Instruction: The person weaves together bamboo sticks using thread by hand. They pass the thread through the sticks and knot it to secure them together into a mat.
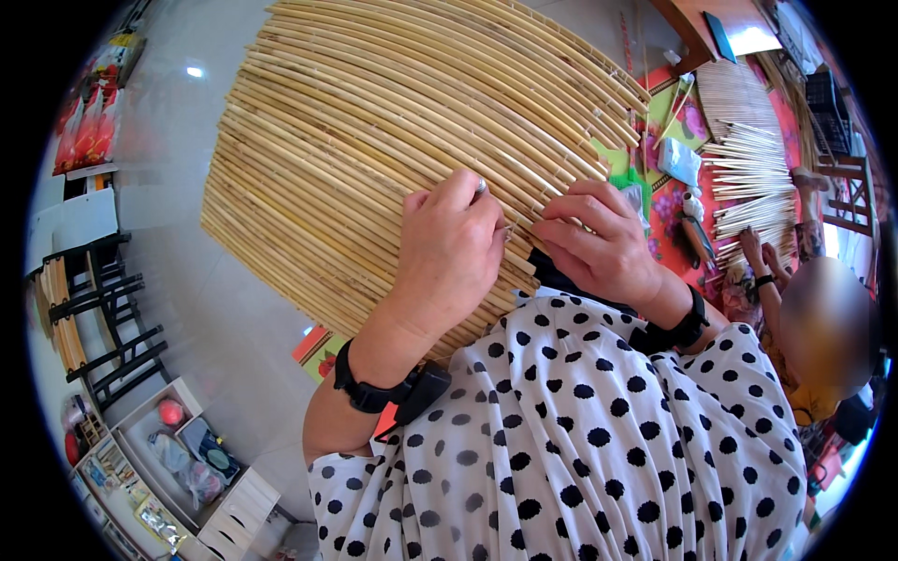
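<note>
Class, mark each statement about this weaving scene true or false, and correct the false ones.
1. Both hands rest on the cane panel. True.
2. The left hand wears a ring. True.
3. The wrists are bare. False: each carries a black wristband.
4. The clothing is striped. False: it is white with black dots.
5. Another person sits at the right by a second cane panel. True.
6. The right hand holds scissors. False: none are visible.

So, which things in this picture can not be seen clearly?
- Head view: what the left hand and right hand pinch on the cane panel; the fingers cover it.
- Panel's near edge: behind the hands and dotted sleeves.
- Second panel, far right: bent by the fisheye rim.
</note>
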Action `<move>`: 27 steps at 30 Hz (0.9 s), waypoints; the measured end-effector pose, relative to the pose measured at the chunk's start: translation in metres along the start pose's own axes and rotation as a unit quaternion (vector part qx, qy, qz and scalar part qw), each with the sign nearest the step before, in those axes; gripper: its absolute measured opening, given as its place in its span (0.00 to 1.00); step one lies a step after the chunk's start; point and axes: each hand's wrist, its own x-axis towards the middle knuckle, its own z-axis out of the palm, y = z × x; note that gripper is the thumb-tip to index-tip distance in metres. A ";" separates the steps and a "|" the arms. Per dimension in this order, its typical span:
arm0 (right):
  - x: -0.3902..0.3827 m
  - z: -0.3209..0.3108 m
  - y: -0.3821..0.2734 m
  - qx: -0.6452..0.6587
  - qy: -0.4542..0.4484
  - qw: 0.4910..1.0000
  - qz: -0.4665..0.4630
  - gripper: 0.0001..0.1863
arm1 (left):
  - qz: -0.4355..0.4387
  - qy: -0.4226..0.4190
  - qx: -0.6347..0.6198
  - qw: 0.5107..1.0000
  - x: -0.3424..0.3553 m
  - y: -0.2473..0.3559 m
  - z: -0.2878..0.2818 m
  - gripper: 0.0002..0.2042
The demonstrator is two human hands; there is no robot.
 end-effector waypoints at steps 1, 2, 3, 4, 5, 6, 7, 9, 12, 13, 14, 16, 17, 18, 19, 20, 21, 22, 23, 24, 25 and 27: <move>0.002 0.001 -0.001 0.000 -0.004 1.000 0.001 0.17 | 0.003 0.004 -0.002 1.000 0.000 0.000 0.000 0.07; 0.005 0.003 -0.002 0.001 -0.008 1.000 0.002 0.17 | 0.005 0.008 -0.005 1.000 0.000 0.000 0.000 0.07; 0.006 0.004 -0.003 0.000 -0.012 1.000 0.003 0.17 | 0.005 0.010 -0.004 1.000 0.000 0.001 0.000 0.07; 0.008 0.005 -0.003 -0.001 -0.016 1.000 0.002 0.17 | 0.005 0.011 -0.003 1.000 0.000 0.001 0.000 0.07; 0.009 0.007 -0.003 -0.003 -0.019 1.000 0.001 0.17 | 0.005 0.013 -0.002 1.000 0.000 0.001 0.000 0.07; 0.009 0.009 -0.003 -0.003 -0.023 1.000 -0.001 0.18 | 0.002 0.010 -0.001 1.000 0.000 0.000 0.001 0.07; 0.009 0.010 -0.003 -0.007 -0.032 0.999 0.000 0.18 | -0.001 0.008 0.001 1.000 0.000 0.000 0.001 0.07; 0.009 0.010 -0.002 -0.015 -0.054 0.998 0.001 0.18 | -0.003 0.012 -0.002 1.000 -0.001 -0.001 0.002 0.08; 0.006 0.012 0.003 -0.036 -0.068 0.997 -0.016 0.19 | -0.008 0.021 -0.014 1.000 -0.003 -0.002 0.004 0.10; 0.007 0.011 0.003 -0.034 -0.075 0.996 -0.017 0.20 | -0.017 0.016 -0.017 1.000 -0.004 -0.002 0.002 0.10; 0.009 0.009 0.002 -0.032 -0.081 0.996 -0.018 0.20 | -0.028 0.012 -0.020 0.999 -0.005 -0.002 0.000 0.11; 0.012 0.005 0.001 -0.027 -0.100 0.994 -0.019 0.22 | -0.050 0.054 -0.037 0.997 -0.015 -0.006 -0.013 0.13; 0.013 0.003 0.001 -0.023 -0.112 0.993 -0.018 0.23 | -0.061 0.075 -0.045 0.994 -0.021 -0.010 -0.023 0.14; 0.014 0.001 0.000 -0.018 -0.125 0.992 -0.019 0.25 | -0.078 0.099 -0.039 0.991 -0.032 -0.015 -0.037 0.14; 0.015 -0.003 0.000 -0.016 -0.149 0.989 -0.014 0.26 | -0.093 0.122 -0.035 0.988 -0.043 -0.024 -0.052 0.15; 0.016 -0.007 0.001 -0.014 -0.174 0.985 -0.010 0.28 | -0.114 0.153 -0.021 0.981 -0.059 -0.037 -0.064 0.15; 0.017 -0.011 0.001 -0.013 -0.199 0.980 -0.008 0.30 | -0.136 0.184 -0.006 0.973 -0.078 -0.051 -0.073 0.16; 0.017 -0.013 0.001 -0.017 -0.200 0.980 -0.011 0.31 | -0.190 0.203 0.007 0.961 -0.099 -0.063 -0.081 0.17; 0.018 -0.014 0.002 -0.017 -0.202 0.979 -0.017 0.32 | -0.247 0.223 0.025 0.943 -0.122 -0.072 -0.088 0.19; 0.020 -0.014 0.002 -0.015 -0.206 0.978 -0.024 0.33 | -0.297 0.241 0.024 0.923 -0.147 -0.082 -0.092 0.19; 0.020 -0.014 0.000 -0.027 -0.208 0.978 -0.022 0.29 | -0.345 0.261 0.019 0.901 -0.172 -0.095 -0.089 0.20; 0.012 -0.002 0.006 -0.071 -0.174 0.981 -0.054 0.27 | -0.442 0.279 -0.042 0.852 -0.218 -0.107 -0.068 0.22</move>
